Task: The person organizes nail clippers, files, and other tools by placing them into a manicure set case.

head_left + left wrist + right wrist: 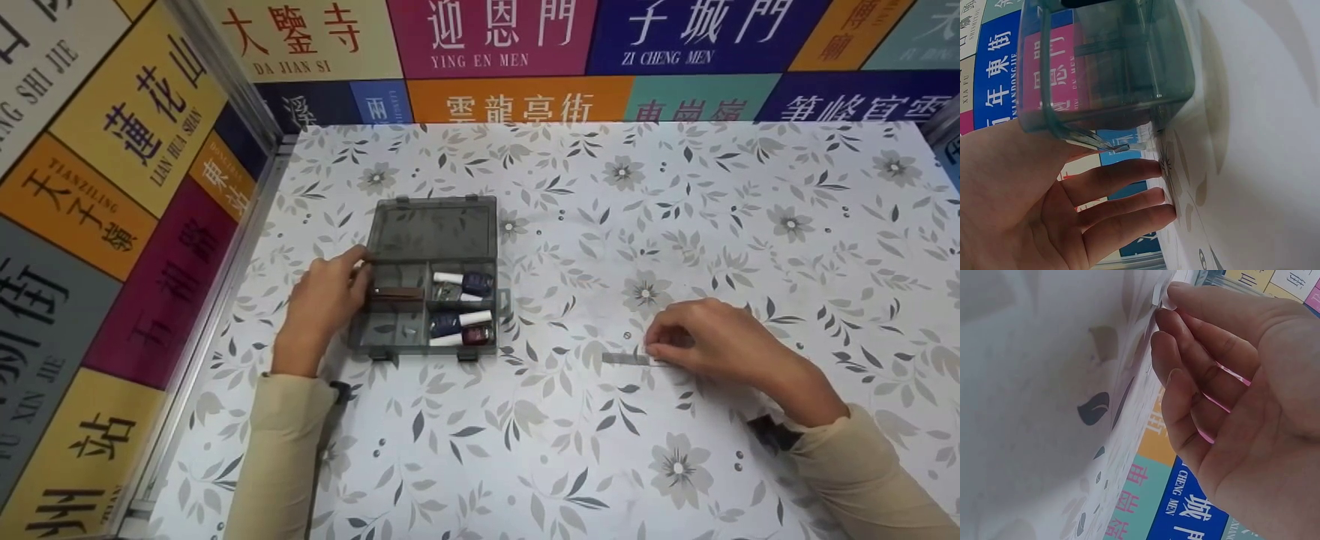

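Note:
My left hand (pixel 322 304) is at the left side of a smoky see-through compartment box (pixel 397 341), thumb and index finger against its edge. In the left wrist view the other fingers (pixel 1123 180) stretch out straight beside the box, tips at the tabletop; the thumb's contact is hidden. To the right, my right hand (pixel 716 341) pinches one end of a thin, flat grey strip (pixel 625 358) low over the table. Its pale end (pixel 1158 293) shows at the thumb and index fingertips in the right wrist view, the other fingers curled.
The box's lid (pixel 435 229) lies open towards the back. Several nail polish bottles (pixel 477 283) lie in its right compartments, and a flat brown stick (pixel 397 293) crosses the left part. Printed panels (pixel 517 37) border the flower-patterned table (pixel 570 442) at the back and left.

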Available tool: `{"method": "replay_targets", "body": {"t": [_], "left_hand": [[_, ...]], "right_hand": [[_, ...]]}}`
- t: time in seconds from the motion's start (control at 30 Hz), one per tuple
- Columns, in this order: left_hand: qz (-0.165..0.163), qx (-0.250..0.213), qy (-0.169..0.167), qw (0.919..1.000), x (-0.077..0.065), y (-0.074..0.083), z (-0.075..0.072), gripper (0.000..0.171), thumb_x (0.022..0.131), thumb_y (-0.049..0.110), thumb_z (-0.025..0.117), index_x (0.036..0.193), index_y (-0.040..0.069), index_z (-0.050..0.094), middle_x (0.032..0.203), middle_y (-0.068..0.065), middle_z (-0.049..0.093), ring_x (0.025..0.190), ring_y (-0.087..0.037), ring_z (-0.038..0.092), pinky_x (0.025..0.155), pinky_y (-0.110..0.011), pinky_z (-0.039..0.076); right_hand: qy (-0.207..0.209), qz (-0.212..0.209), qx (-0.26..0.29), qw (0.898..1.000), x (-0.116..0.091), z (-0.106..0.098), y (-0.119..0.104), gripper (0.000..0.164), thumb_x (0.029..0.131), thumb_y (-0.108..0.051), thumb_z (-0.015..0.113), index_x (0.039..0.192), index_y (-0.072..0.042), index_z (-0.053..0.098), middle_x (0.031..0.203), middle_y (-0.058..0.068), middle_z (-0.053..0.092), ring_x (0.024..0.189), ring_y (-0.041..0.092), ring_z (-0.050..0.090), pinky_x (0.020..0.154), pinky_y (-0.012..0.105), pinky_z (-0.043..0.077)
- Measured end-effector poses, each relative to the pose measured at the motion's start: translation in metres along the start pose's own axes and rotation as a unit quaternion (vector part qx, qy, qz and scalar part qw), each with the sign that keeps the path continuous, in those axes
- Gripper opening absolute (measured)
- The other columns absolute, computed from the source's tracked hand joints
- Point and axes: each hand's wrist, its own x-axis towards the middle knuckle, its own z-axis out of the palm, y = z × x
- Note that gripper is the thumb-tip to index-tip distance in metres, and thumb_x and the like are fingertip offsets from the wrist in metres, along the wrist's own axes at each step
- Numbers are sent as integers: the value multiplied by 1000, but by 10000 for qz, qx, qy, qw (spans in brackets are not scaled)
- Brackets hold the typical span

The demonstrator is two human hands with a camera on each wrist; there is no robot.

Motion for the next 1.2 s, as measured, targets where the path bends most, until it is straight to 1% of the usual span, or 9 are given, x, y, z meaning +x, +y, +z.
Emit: {"method": "replay_targets", "body": {"t": [0.2,0.5,0.67,0.9,1.2], "left_hand": [[-6,1,-16,10000,0,0,0,19,112,23,58,124,16,70,102,-21,79,83,-39,73,70,-58,54],[-4,24,-26,10000,1,0,0,19,112,24,58,124,16,70,102,-21,79,84,-40,73,70,-59,54],[6,22,5,10000,1,1,0,18,112,24,58,123,15,70,101,-20,78,83,-40,73,70,-60,54],[-32,28,-18,10000,-1,2,-1,19,112,25,57,124,16,70,96,-18,78,80,-38,72,68,-58,52],[-77,-31,-54,10000,-1,2,-1,23,112,25,57,129,16,71,112,-23,79,89,-43,76,73,-62,56]], "right_hand": [[98,-121,-95,9998,2,0,0,8,92,-23,87,91,-29,82,80,-19,69,74,2,59,70,28,50],[282,-213,-55,9994,5,-1,-4,8,93,-24,87,92,-30,82,82,-18,71,77,2,61,72,29,52],[555,-364,-106,9977,10,0,-9,9,92,-21,87,91,-29,82,80,-18,70,75,2,61,71,30,51],[957,-623,-26,9935,18,4,-16,10,90,-17,87,92,-24,81,79,-16,69,72,2,62,68,28,51],[1087,-844,-85,9905,32,11,-28,9,92,-15,86,98,-20,82,85,-9,73,76,7,68,67,30,53]]}}
